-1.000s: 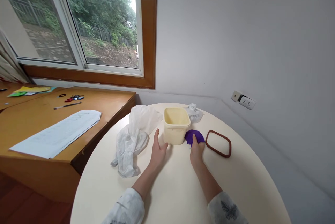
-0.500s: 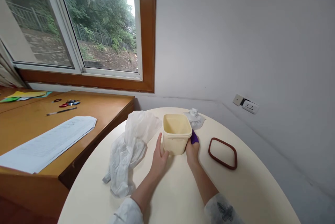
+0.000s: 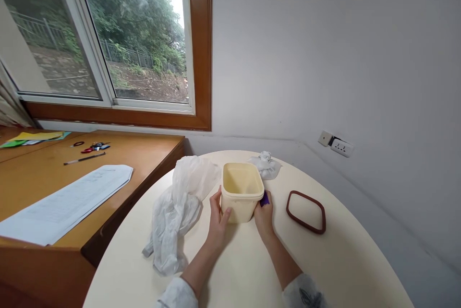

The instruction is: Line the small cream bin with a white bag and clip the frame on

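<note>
The pale yellow container is between the two hands, upright and with its open top facing up; it is ahead of the wrists, over the round white table, and whether its base touches the tabletop I cannot tell. The left hand grips the container's left side, its fingers along that wall and its thumb on the front face; the right hand is at the opposite side, below the rim, closed around a purple piece; that piece shows only in part, between the hand and the container's right wall, and the rest is hidden; the hand's near edge appears to meet the container's front right corner.

A reddish-brown rounded frame lies flat on the table to the right of the right hand, apart from it; a crumpled white plastic bag spreads to the left of the left hand, its upper part reaching close to the container; a smaller knotted bag sits behind the container, towards its right; farther left, a wooden desk holds white papers and a pen.
</note>
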Demonstrator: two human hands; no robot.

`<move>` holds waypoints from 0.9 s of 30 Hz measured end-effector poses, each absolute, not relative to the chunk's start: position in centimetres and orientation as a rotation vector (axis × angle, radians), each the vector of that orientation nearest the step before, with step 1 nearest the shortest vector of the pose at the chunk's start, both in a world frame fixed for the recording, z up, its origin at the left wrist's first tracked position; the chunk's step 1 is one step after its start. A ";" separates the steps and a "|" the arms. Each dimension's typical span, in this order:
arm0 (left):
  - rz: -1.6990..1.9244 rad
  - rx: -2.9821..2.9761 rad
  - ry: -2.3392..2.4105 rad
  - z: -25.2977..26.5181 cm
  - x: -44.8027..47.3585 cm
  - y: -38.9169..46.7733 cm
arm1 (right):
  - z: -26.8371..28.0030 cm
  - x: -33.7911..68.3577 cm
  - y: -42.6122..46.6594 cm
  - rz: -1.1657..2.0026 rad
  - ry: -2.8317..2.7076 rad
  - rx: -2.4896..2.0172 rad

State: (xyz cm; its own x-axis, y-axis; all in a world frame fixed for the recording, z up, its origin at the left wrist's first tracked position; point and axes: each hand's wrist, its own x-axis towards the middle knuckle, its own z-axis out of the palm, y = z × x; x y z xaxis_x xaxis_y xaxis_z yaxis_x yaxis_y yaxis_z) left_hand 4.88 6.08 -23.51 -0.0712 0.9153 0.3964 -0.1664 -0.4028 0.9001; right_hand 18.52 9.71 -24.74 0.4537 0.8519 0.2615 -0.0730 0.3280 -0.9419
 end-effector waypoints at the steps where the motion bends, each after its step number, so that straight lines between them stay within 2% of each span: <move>1: 1.612 1.364 0.871 -23.4 4.9 6.0 | -24.7 18.5 9.5 0.729 -0.909 -1.060; 14: 1.782 1.475 0.979 -22.5 4.1 4.9 | -25.1 19.7 6.0 0.671 -1.063 -1.073; 23: 1.668 1.588 1.060 -21.9 3.9 5.1 | -24.8 20.2 4.7 0.650 -1.081 -1.135; 27: 1.635 1.411 0.977 -21.3 3.7 6.0 | -24.7 20.2 4.6 0.625 -1.083 -1.159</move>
State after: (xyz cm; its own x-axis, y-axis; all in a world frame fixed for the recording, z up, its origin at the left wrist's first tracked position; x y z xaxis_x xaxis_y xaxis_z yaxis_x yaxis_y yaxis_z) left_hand 3.67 5.99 -21.34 -0.1086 0.9019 0.4180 -0.0591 -0.4256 0.9030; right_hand 20.17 4.59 -24.69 0.3903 0.8526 0.3474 0.1263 0.3242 -0.9375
